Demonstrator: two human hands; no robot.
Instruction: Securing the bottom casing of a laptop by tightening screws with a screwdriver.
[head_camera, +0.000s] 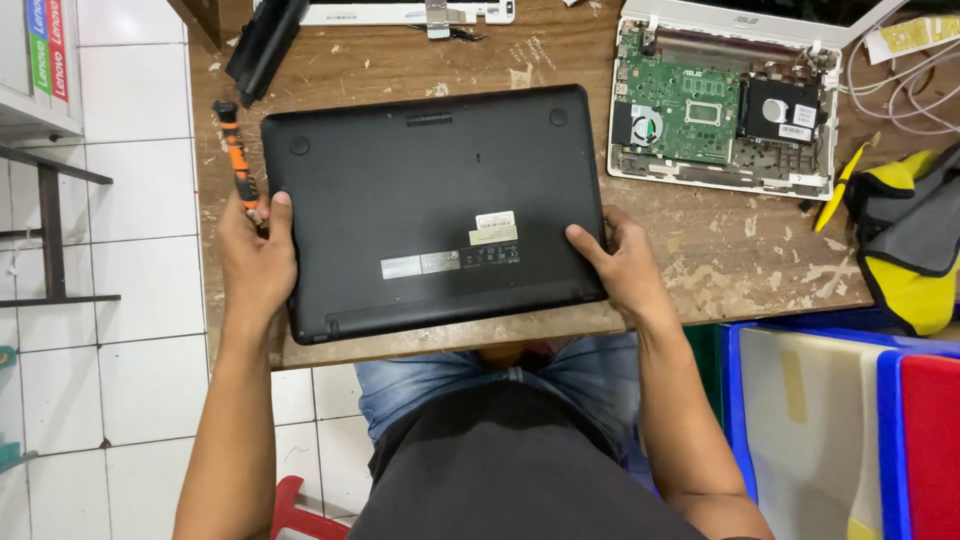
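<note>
Your left hand (255, 255) and right hand (622, 262) grip the side edges of the black laptop (435, 205), lying bottom-up on the worn tabletop (720, 250), with an orange screwdriver (238, 160) just beyond your left grip and an opened white laptop (722, 100) beyond the right one.

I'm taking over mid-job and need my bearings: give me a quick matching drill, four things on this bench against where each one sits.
Things:
1. black laptop
2. orange-and-black screwdriver
3. opened white laptop
4. yellow-and-grey bag

Places:
A. far right edge of the table
B. bottom up, held at both sides by the left hand and right hand
C. upper right, circuit board exposed
D. along the black laptop's left side, by the left fingers

Pairs: 1-B, 2-D, 3-C, 4-A
</note>
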